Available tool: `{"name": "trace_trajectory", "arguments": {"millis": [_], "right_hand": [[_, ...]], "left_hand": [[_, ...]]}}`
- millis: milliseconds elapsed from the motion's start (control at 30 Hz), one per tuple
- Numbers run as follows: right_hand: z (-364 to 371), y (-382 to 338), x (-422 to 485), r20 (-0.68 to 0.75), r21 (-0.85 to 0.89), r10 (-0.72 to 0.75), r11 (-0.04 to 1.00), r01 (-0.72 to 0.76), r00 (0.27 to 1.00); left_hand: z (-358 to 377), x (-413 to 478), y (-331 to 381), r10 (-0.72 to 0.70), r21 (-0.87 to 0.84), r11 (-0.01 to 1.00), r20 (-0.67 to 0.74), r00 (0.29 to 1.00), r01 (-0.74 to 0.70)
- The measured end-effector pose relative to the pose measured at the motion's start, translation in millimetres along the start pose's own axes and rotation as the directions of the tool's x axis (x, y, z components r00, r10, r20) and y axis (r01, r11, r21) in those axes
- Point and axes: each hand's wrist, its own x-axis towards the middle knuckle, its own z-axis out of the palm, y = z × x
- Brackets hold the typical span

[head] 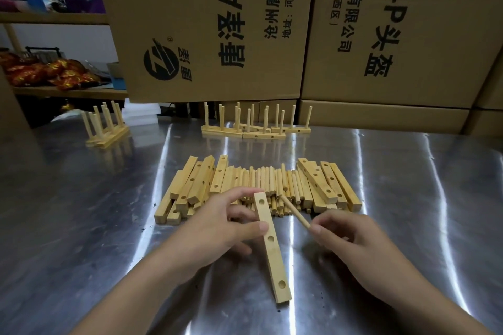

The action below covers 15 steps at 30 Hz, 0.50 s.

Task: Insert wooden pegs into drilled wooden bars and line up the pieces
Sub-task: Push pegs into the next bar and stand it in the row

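So, left grip [217, 226]: clasped on the drilled bar [273, 253], my thumb laid across its top face between two holes, my fingers curled behind its far end.
Drilled bar: ran lengthwise away from me with the holes facing up; three showed and none held a peg. Its near end stuck out well past my thumb, low over the tabletop [81, 226]; I could not tell whether it touched.
Right grip [351, 236]: pinched one end of a single peg [295, 211] between thumb and fingertips.
Peg: slanted up and leftward from my fingers, its free end near the bar's far end on the right side, apart from it.
Loose stock [258, 185]: heaped just beyond both hands, pegs in the middle, bars on either side.
Finished pieces [255, 128]: bars with upright pegs stood near the far edge; a second cluster [107, 130] stood far left.
Cardboard boxes [217, 22]: rose behind them.
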Motion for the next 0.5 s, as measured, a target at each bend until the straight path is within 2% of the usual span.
{"name": "trace_trajectory", "arguments": {"millis": [100, 200, 333, 400, 500], "right_hand": [[3, -7, -1, 0.071, 0.197, -0.035, 0.980, 0.020, 0.997], [5, -11, -2, 0.086, 0.251, -0.064, 0.967, 0.040, 0.994], [6, -12, -4, 0.044, 0.365, -0.068, 0.930, 0.047, 0.997], [6, -11, -4, -0.015, 0.331, -0.088, 0.939, 0.088, 0.996], [3, -13, -7, -0.130, 0.162, -0.159, 0.970, 0.179, 0.979]], "left_hand": [[4, -1, 1, -0.018, -0.104, 0.994, 0.045, 0.999, 0.022], [6, -2, 1, -0.021, -0.166, 0.986, 0.049, 0.999, 0.029], [6, -2, 4, 0.036, -0.109, 0.993, -0.010, 0.999, -0.037], [5, -3, 6, 0.051, -0.098, 0.994, -0.040, 0.998, -0.055], [4, -6, 10, 0.084, -0.069, 0.994, -0.011, 0.996, -0.085]]}}
